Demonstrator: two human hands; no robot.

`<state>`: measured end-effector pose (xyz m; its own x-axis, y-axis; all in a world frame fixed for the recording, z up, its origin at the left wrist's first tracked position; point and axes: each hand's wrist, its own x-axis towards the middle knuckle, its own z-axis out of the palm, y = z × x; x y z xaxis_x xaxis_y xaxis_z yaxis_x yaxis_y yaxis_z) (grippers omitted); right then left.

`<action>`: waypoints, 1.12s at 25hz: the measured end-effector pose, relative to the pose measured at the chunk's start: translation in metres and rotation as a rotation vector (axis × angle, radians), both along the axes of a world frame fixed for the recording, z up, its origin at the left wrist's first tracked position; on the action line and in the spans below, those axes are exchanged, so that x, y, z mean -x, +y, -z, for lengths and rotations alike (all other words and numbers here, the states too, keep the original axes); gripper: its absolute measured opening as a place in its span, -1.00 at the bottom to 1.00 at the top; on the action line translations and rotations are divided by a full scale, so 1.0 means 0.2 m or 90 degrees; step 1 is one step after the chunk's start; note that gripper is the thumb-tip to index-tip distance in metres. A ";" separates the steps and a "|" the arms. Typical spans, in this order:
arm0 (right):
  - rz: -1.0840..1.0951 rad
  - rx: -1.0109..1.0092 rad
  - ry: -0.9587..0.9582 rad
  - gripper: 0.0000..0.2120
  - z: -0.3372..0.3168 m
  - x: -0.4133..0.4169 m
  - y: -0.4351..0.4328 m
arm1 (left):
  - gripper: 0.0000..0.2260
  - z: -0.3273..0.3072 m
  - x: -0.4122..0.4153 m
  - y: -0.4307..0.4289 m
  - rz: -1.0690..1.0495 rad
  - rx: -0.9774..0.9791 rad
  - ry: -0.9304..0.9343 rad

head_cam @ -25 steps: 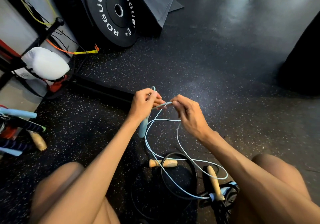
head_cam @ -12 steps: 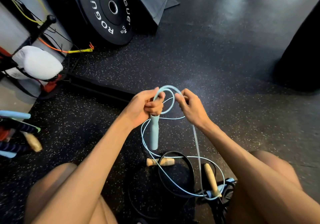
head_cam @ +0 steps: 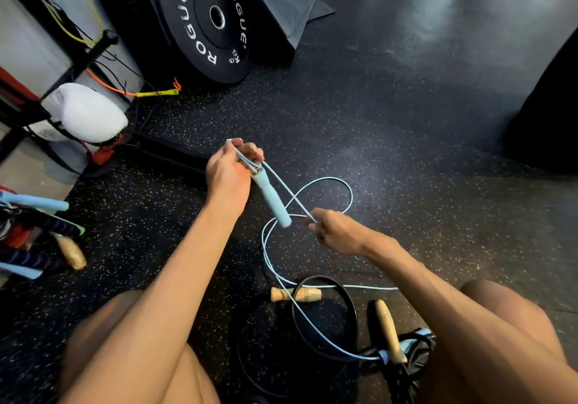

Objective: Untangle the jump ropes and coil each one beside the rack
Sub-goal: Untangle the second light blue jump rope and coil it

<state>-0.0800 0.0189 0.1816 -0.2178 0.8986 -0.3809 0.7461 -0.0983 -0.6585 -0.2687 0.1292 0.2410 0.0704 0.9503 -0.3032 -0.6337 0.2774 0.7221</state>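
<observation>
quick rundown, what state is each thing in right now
left hand, gripping light blue rope above its handle
right hand, pinching the same cord
light blue rope, loosely looped, not coiled, crossing the black rope
blue handle, dangling tilted off the floor
black rope, looped on floor, tangled
wooden handle, lying flat on floor
weight plate, leaning upright

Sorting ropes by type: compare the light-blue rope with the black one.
The light-blue rope is thin; the black rope is thicker. The left hand and right hand hold the light-blue rope partly raised; the black rope lies on the floor. Both form loops that cross.
</observation>
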 end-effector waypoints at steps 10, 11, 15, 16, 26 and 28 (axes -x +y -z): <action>0.008 -0.358 0.101 -0.87 -0.14 0.05 -0.02 | -0.81 0.09 -0.02 -0.01 0.019 -0.218 0.355; 0.034 -0.392 0.118 -0.87 -0.15 0.06 -0.02 | -0.80 0.10 -0.02 -0.02 0.064 -0.221 0.399; 0.177 -0.483 0.148 -0.85 -0.17 0.03 -0.01 | -0.76 0.12 -0.08 -0.10 0.315 -0.188 0.517; 0.209 -0.489 0.150 -0.84 -0.17 0.03 0.00 | -0.75 0.11 -0.09 -0.12 0.380 -0.176 0.508; 0.355 -0.322 0.219 -0.85 -0.19 -0.07 0.03 | -0.70 -0.02 -0.14 -0.20 0.595 -0.088 0.178; 0.356 -0.237 0.282 -0.86 -0.18 -0.06 0.02 | -0.69 -0.04 -0.16 -0.22 0.540 -0.066 0.118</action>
<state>-0.0683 0.0227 0.2183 0.2412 0.9703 -0.0191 0.3130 -0.0964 -0.9448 -0.2368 0.0849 0.2486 0.7245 0.6229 -0.2952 -0.1126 0.5294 0.8409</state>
